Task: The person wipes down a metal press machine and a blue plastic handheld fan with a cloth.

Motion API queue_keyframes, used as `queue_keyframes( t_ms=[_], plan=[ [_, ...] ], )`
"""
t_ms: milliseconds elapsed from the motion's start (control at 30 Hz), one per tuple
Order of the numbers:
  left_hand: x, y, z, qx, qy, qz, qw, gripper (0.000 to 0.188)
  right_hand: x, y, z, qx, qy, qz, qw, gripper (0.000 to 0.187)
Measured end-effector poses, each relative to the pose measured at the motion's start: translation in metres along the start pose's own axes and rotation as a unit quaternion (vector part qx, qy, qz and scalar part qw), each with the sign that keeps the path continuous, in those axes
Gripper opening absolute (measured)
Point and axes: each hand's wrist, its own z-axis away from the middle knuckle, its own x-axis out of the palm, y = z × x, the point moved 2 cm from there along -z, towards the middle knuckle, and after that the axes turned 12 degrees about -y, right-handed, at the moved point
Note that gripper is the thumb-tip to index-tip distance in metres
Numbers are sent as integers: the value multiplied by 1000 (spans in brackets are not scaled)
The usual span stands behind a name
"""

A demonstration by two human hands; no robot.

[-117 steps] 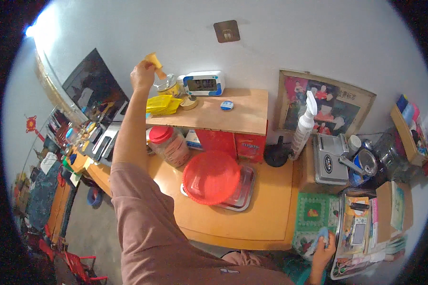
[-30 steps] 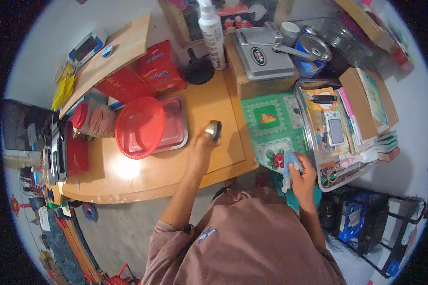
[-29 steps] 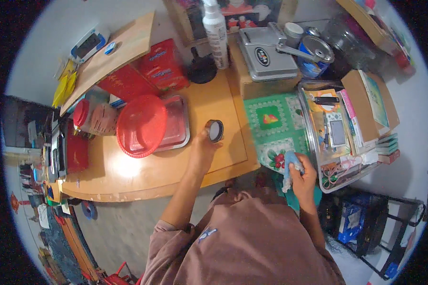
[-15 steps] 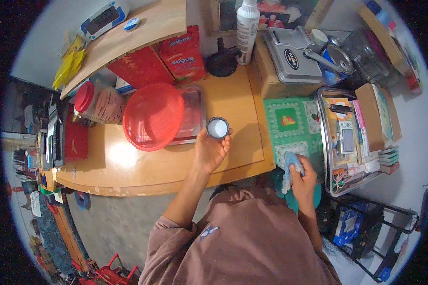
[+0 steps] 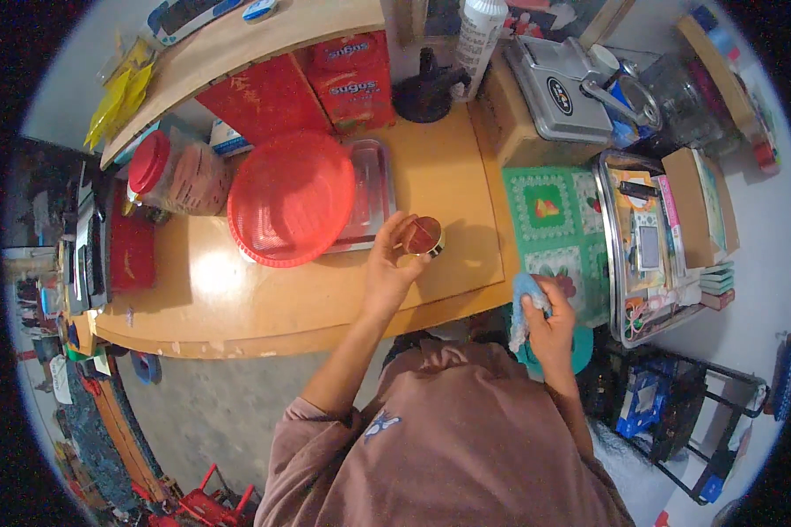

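Observation:
Over the table's front part, my left hand (image 5: 394,269) grips a small round cup-shaped thing (image 5: 424,237) between thumb and fingers. Its reddish-brown, shiny round face is turned up, with a gold-coloured band at the edge; I cannot tell its exact kind. My right hand (image 5: 549,321) is closed around a crumpled blue and whitish cloth (image 5: 527,299), held near the front edge of the green patterned mat (image 5: 536,237). The two hands are apart, and the cloth does not touch the round thing.
A red plastic basket (image 5: 290,198) sits partly over a clear-lidded tray (image 5: 373,189) on the wooden table (image 5: 325,307). Left of it stands a red-lidded jar (image 5: 189,180). To the right are a metal tray (image 5: 613,299) of small items and a grey metal device (image 5: 558,88) on a cardboard box.
My left hand has turned the round thing, so its reddish face shows instead of the white inside, and shifted slightly right. My right hand with the cloth has moved slightly up and left.

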Motion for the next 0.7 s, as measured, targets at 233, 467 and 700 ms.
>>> queue_keyframes(
  t_ms=[233,467,700],
  plan=[
    [1,19,46,109,63,-243,962,80,14,2,12,-38,-67,-41,996,24],
    [6,21,160,108,220,-371,896,79,31,13,33,-66,-193,-27,979,24],
    [5,8,303,24,406,65,911,56,105,9,73,1,-363,-102,926,18]
  ],
)
